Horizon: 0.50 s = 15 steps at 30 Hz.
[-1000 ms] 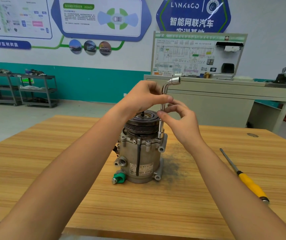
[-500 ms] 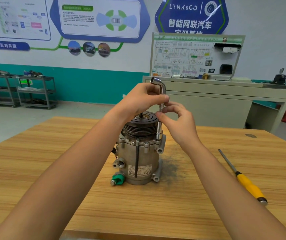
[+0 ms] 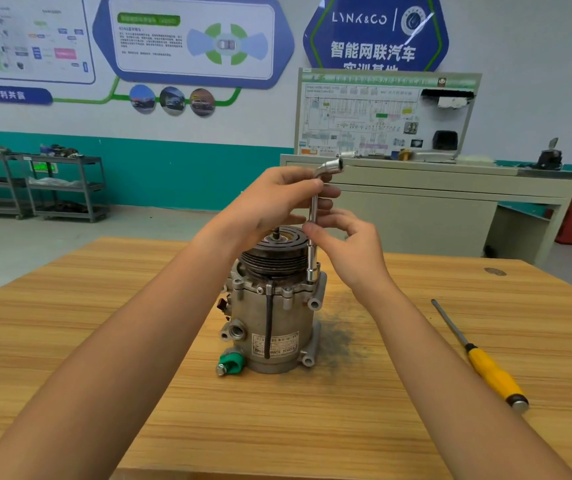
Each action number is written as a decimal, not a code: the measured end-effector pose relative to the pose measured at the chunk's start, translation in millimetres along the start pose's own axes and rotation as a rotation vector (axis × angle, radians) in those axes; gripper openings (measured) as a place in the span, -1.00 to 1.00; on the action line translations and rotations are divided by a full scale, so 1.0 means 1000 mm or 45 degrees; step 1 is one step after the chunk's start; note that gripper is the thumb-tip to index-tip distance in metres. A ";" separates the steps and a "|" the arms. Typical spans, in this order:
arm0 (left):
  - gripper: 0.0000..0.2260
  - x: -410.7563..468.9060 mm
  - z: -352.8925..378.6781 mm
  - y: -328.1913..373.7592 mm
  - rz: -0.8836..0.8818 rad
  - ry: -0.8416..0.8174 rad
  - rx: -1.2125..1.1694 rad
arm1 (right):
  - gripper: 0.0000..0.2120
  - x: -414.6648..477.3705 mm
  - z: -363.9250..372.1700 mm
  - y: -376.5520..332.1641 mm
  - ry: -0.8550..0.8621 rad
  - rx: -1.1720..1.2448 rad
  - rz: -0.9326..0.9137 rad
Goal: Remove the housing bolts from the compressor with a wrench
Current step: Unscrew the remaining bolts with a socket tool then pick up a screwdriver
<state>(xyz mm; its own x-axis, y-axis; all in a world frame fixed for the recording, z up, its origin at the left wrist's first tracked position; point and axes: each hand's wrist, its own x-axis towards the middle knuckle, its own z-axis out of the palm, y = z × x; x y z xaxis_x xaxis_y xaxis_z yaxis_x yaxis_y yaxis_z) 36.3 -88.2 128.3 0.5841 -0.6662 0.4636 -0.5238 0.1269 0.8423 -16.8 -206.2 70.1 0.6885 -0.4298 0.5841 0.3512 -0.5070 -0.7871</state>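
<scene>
Grey metal compressor (image 3: 270, 323) stood upright at centre, dark grooved pulley (image 3: 274, 252) uppermost, green-capped port (image 3: 232, 362) at its near left base. L-shaped socket wrench (image 3: 313, 216) stood vertical, lower socket seated on the housing's upper right flange, bent arm pointing right.
</scene>
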 end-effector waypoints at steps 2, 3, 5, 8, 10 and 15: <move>-0.81 0.000 -0.003 0.001 -0.018 -0.017 -0.018 | -0.95 0.002 -0.002 -0.001 -0.062 0.040 0.031; -0.82 0.000 -0.003 0.000 -0.013 0.017 -0.004 | -0.87 0.003 -0.003 -0.002 -0.098 0.055 0.046; -0.86 0.000 -0.002 -0.002 0.006 0.103 0.009 | -0.78 0.004 -0.003 -0.002 -0.128 0.065 0.075; -0.92 0.001 0.002 -0.006 0.035 0.155 -0.017 | -0.77 0.002 0.000 -0.001 -0.039 0.034 0.057; -0.95 0.003 0.005 -0.007 0.033 0.186 -0.038 | -0.84 0.001 0.001 0.000 0.051 -0.013 0.016; -0.92 0.004 0.005 -0.008 -0.019 0.046 -0.273 | -0.93 0.002 -0.002 -0.001 -0.059 0.076 0.013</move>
<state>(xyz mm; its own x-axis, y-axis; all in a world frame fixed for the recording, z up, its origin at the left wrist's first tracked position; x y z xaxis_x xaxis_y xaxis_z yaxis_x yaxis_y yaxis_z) 39.7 -95.1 121.8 0.6148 -0.6426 0.4572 -0.3732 0.2737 0.8865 -17.3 -207.9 72.8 0.7203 -0.3994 0.5672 0.3800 -0.4568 -0.8043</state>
